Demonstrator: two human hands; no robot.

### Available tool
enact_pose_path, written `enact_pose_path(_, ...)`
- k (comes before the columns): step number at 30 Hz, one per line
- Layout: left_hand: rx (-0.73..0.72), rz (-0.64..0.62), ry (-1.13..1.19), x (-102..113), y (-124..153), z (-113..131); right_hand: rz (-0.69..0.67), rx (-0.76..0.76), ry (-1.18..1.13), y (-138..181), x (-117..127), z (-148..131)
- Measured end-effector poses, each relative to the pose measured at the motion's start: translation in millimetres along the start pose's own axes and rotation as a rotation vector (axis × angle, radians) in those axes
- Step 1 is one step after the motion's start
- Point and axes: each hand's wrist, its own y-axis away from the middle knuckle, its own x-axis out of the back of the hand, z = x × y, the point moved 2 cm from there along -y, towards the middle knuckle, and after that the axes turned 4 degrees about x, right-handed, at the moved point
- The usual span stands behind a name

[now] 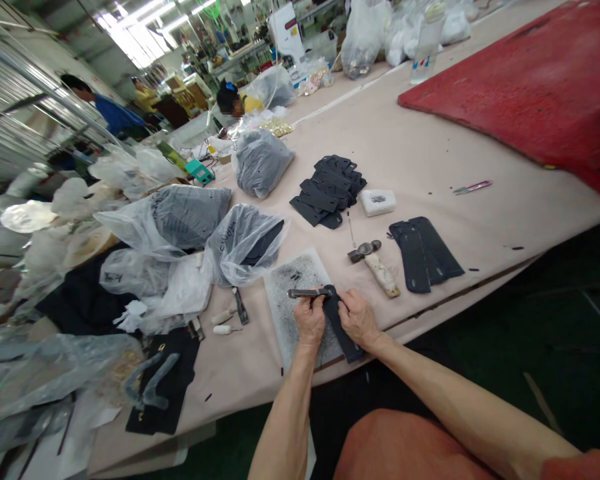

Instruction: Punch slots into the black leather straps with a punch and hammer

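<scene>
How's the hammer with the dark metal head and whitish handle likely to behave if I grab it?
The hammer will probably feel heavy at one end, given its thick metal head. Its handle looks rough and blotchy, so likely not slippery. Lying flat, it seems unlikely to tip if nudged.

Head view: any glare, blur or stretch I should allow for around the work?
Head view: left hand, right hand and hammer look fairly clear; glare around the ceiling lights; plastic bags at the left edge look smeared; the scene tilts, apparently stretched toward the edges; the floor is dark, with little detail.
</scene>
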Motion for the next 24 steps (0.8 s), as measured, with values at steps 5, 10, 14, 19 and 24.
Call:
enact_pose_path(5,0.007,-0.009,0.020,-0.3,0.4,-1.5,-0.003,0.004,0.004,-0.4,1.2,-1.5)
enact_pose_path(10,0.026,-0.013,-0.001,0.0,-0.7,-2.7,-0.013,0.009,0.010,0.1,0.9,-0.9)
enact_pose_path(14,0.016,-0.020,-0.025,0.3,-2.0,-1.2,-0.014,0.003,0.029,0.1,0.3,-0.3)
enact_pose_path(19,-0.003,-0.014,-0.047,0.6,-2.1,-0.5,-0.025,-0.007,0.046,-0.4,0.4,-0.8)
enact_pose_path(24,-0.023,-0.018,-0.072,-0.1,-1.5,-0.1,-0.032,-0.007,0.055,-0.6,2.3,-2.3)
